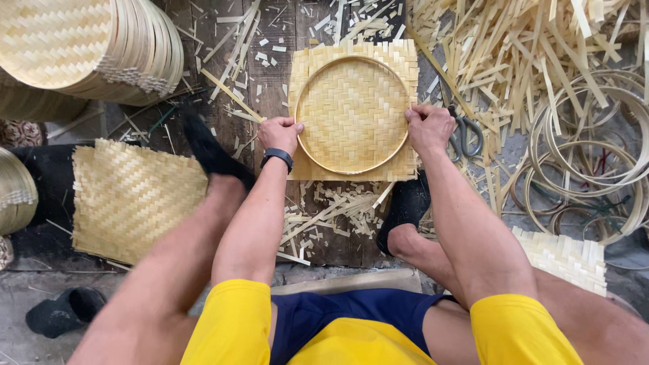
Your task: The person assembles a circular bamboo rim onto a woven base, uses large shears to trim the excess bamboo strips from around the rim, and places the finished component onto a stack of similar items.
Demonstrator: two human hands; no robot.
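Square pale-yellow woven bamboo mat (399,57) sits at upper centre of frame on dark wooden planks (274,94), edges roughly parallel to the frame edges. No long axis to speak of (near-square); herringbone weave, matte and ribbed. Thin round bamboo hoop (318,81) lies on the mat, smooth and glossy, and the weave inside it dips into a shallow dish.

Left hand (280,135) is at the hoop's left edge, fingers curled tight on rim and mat; black wristband (278,157) on that wrist. Right hand (429,127) is at the hoop's right edge, fingers closed on the rim too. Both fists narrow, knuckles up.

Grey metal scissors (466,135) lie just right of the right hand. A second flat woven bamboo mat (132,199) lies at left of frame. Stack of finished round woven trays (88,47) is upper left, seen edge-on. Loose bamboo strips (514,47) piled upper right, spare bamboo hoops (595,155) at right. Offcuts litter the planks.
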